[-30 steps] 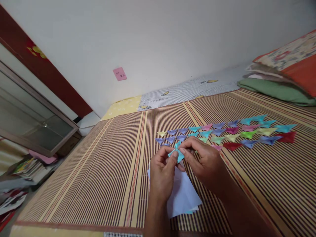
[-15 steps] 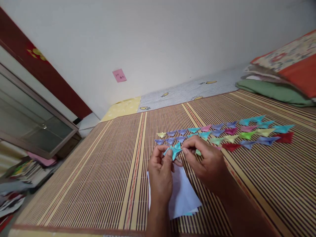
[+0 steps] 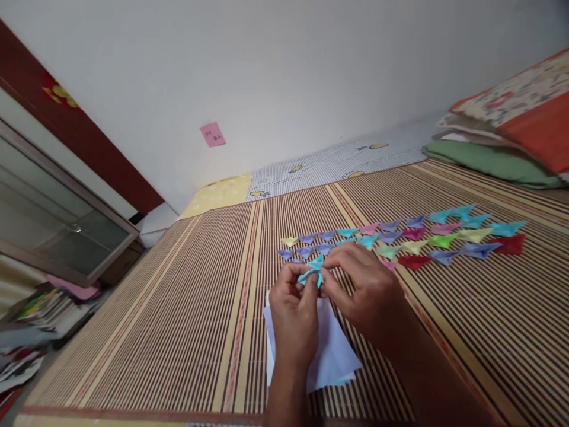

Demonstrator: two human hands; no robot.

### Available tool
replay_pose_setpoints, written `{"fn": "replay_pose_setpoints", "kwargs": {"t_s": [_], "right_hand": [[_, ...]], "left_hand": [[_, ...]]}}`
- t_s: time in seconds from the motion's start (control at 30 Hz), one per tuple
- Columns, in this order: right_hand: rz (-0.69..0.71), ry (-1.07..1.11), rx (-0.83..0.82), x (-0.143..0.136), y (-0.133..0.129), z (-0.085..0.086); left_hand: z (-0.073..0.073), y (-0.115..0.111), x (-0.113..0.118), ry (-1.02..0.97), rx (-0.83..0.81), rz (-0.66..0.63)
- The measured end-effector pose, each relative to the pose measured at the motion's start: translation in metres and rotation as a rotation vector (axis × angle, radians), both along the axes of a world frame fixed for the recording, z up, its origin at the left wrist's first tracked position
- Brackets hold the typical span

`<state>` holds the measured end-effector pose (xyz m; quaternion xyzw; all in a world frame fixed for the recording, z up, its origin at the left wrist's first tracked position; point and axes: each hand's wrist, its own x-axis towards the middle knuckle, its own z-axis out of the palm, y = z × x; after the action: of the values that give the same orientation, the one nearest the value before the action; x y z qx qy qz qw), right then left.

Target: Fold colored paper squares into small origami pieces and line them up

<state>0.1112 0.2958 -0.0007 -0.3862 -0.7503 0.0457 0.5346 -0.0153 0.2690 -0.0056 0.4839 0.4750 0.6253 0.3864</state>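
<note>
A small turquoise origami paper boat [image 3: 316,264] is held up between both hands, its folded points showing above the fingers. My left hand [image 3: 296,302] pinches it from the left, thumb on the near face. From the other side my right hand [image 3: 364,284] grips its right edge between thumb and fingertips, which partly cover it. Below the hands lies a stack of paper sheets [image 3: 333,350], pale lilac on top with white and turquoise edges showing. Rows of folded paper pieces in many colours, such as a red one [image 3: 414,262], stand just beyond the hands.
A striped bamboo mat [image 3: 178,308] covers the bed. Pillows [image 3: 528,130] and a green folded cloth [image 3: 484,163] are at the far right. Behind is a white wall with a pink note [image 3: 212,134]. A glass-fronted cabinet [image 3: 57,201] and stacked books [image 3: 48,308] stand at left.
My right hand has moved left, closing onto the right edge of the turquoise paper boat. The left hand keeps its pinch and has shifted slightly right.
</note>
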Motion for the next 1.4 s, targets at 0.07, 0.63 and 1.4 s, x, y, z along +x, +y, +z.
{"fn": "replay_pose_setpoints", "kwargs": {"t_s": [0.07, 0.63, 1.4], "right_hand": [[-0.033, 0.001, 0.003, 0.000, 0.000, -0.001], [0.041, -0.090, -0.041, 0.001, 0.001, 0.000], [-0.018, -0.202, 0.021, 0.000, 0.001, -0.001]], "left_hand": [[-0.001, 0.000, 0.001, -0.017, -0.002, -0.011], [-0.005, -0.001, 0.002, 0.352, 0.033, 0.153], [0.006, -0.005, -0.004, 0.363, 0.115, 0.185]]}}
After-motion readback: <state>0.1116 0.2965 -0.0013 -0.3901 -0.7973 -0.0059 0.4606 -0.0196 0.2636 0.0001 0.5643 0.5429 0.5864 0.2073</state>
